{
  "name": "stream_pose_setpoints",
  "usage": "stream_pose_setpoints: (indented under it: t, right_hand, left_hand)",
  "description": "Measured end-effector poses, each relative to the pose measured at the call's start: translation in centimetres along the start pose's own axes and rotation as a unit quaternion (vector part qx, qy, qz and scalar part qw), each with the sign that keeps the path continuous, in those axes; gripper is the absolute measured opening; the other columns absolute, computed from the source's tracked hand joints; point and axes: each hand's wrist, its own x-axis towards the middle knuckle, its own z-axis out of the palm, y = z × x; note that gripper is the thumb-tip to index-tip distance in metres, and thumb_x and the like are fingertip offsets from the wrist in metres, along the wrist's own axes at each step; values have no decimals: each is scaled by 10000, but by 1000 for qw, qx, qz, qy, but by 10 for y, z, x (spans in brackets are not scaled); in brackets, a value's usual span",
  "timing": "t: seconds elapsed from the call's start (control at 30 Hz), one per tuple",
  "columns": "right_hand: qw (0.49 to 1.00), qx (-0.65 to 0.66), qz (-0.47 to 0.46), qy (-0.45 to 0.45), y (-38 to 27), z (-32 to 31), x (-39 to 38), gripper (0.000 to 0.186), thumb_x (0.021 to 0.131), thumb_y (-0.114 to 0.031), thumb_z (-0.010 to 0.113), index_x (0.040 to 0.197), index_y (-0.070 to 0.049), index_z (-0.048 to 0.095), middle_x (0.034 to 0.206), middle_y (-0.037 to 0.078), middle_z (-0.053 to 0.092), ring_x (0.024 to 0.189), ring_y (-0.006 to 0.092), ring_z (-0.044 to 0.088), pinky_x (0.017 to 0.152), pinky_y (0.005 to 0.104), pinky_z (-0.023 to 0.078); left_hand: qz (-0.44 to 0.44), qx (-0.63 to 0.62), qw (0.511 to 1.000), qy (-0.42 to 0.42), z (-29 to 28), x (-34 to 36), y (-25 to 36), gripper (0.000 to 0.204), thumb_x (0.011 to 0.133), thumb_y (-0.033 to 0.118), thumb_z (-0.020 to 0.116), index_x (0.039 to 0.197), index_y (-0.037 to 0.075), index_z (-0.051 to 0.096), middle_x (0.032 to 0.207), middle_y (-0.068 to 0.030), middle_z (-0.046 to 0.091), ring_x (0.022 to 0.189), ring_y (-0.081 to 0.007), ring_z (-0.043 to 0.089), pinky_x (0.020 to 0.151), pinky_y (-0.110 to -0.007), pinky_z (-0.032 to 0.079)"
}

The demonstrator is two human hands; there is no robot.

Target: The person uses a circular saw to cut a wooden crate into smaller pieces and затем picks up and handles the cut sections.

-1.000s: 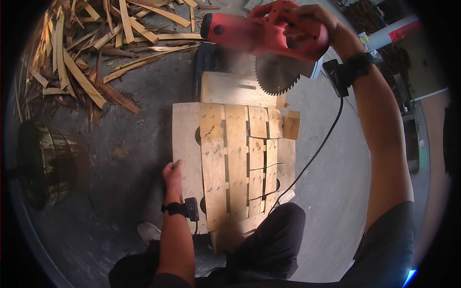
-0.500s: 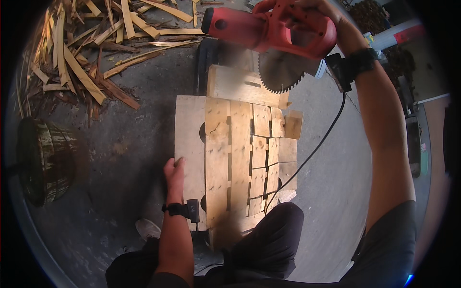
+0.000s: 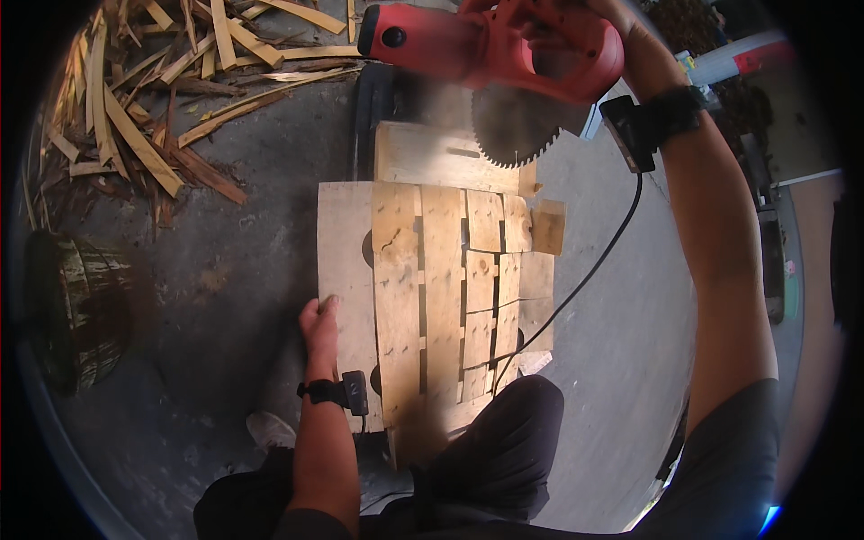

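Observation:
At the top of the view, my right hand point(image 3: 615, 16) is closed round the rear handle of a red miter saw point(image 3: 432, 40), its fingers partly hidden by the handle. The saw's round toothed blade point(image 3: 517, 130) hangs raised above an upright slotted board point(image 3: 450, 155). My left hand point(image 3: 319, 326) grips the left edge of a wide pale board point(image 3: 346, 243), thumb on top and the other fingers out of sight beneath. That board lies flat beside a slatted wooden platform point(image 3: 441, 270) with gaps between its planks.
A heap of wood offcuts point(image 3: 135, 126) covers the floor at the upper left. Left of me stands a dark round stump-like block point(image 3: 81, 310). A black cable point(image 3: 594, 270) hangs from my right wrist across the platform. My bent knee point(image 3: 517, 432) is close to its near end.
The whole scene has shifted slightly left in view. Both hands keep their holds, and the saw head stays raised.

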Motion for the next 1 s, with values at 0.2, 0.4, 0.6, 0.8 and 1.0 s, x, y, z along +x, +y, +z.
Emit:
stream_pose_setpoints:
  t: [0.2,0.4,0.6,0.8,1.0]
  right_hand:
    - [1000,1,-9,-3,3,2,0,443,763,-142,449,1164,40,500,1127,184,557,995,267,562,858,334,466]
    - [1000,5,-11,-2,12,0,-5,440,762,-144,451,1159,40,503,1121,183,559,993,266,563,855,332,467]
    - [1000,10,-25,-9,14,3,2,437,762,-145,452,1154,39,506,1115,183,561,991,265,563,852,330,468]
    - [999,11,-30,-5,22,5,-3,434,761,-147,453,1149,38,510,1109,182,563,989,264,563,849,328,470]
    - [999,22,-49,-8,25,6,0,431,761,-149,454,1144,38,513,1103,182,564,986,262,563,846,326,471]
  left_hand:
    - [-16,37,999,-29,-5,0,6,167,835,150,580,725,36,527,659,39,484,608,-47,413,541,-248,366]
    - [-10,10,1000,-23,3,-7,22,199,815,165,605,706,28,510,629,38,450,569,-45,381,471,-247,331]
    - [-10,16,1000,-16,-5,2,8,198,810,169,609,713,19,522,627,35,459,567,-48,382,471,-248,333]
    - [-20,3,999,-26,2,2,12,199,803,166,616,706,13,533,622,33,474,569,-49,387,483,-248,341]
    - [-35,-8,999,-13,-2,5,5,186,822,157,602,703,29,536,639,45,478,584,-41,399,514,-236,344]
